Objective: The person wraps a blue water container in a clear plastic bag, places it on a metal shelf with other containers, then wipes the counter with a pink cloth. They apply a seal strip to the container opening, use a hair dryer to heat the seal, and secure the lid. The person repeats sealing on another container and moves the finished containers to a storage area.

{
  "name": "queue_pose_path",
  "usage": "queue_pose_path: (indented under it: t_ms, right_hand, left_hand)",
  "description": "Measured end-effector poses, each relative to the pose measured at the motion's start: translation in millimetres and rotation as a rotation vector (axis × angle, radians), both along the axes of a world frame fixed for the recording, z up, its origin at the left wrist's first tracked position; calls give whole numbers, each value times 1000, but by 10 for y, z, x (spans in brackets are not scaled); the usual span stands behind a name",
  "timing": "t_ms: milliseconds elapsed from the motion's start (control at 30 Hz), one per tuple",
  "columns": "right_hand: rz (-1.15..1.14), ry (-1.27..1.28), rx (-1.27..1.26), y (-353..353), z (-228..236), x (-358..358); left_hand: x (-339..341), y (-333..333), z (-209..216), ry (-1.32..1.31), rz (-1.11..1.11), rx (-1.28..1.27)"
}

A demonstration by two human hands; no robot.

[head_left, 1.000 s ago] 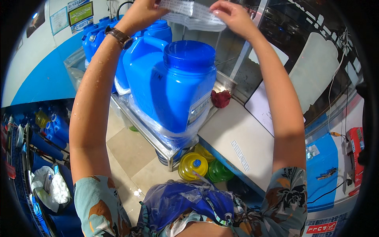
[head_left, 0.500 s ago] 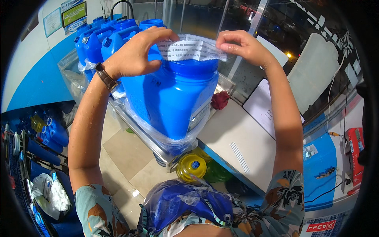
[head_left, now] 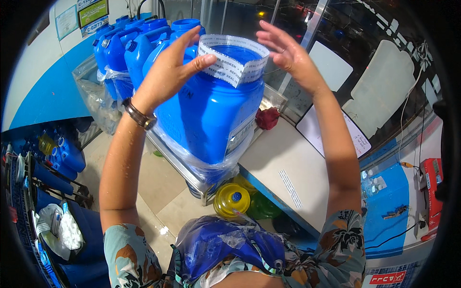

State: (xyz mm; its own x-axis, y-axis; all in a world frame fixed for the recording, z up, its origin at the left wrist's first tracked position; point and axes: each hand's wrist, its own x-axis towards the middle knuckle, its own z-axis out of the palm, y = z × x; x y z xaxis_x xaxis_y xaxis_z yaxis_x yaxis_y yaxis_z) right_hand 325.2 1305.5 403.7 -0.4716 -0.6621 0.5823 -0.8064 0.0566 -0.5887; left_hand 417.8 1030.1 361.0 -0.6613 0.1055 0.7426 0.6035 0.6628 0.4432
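A large blue plastic container (head_left: pixel 206 125) stands upright before me, clear plastic wrap round its lower part. A white printed seal band (head_left: pixel 225 68) forms a loop round its wide neck, with a pointed corner at the front. My left hand (head_left: pixel 173 67) is beside the band, its fingers spread and the thumb tip against or just in front of the band's left side. To the right of the neck, my right hand (head_left: pixel 293 57) is raised with fingers apart, close to the band and holding nothing.
Several blue containers (head_left: pixel 115 53) stand behind on the left. The container rests on a metal-edged stand (head_left: pixel 185 175). A white counter (head_left: pixel 264 153) to the right carries a loose printed strip (head_left: pixel 290 188), a dark red flower (head_left: pixel 267 118) and a whiteboard (head_left: pixel 329 137). A yellow bottle (head_left: pixel 225 204) sits below.
The band was stretched flat between both hands in front of the neck; it now encircles the neck. My right hand has let go of it, and the fingers of both hands have spread.
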Motion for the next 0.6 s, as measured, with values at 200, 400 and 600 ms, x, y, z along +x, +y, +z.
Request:
queue_pose_path:
  t_ms: [200,400,600]
  right_hand:
    - [51,-154,-97,-142,-435,55]
    - [17,-201,-152,-153,-538,122]
    - [17,-328,-89,-152,-524,127]
  left_hand:
    - [13,144,-262,-150,-24,209]
    - [61,178,-323,-41,73,80]
    - [36,212,-343,65,88,38]
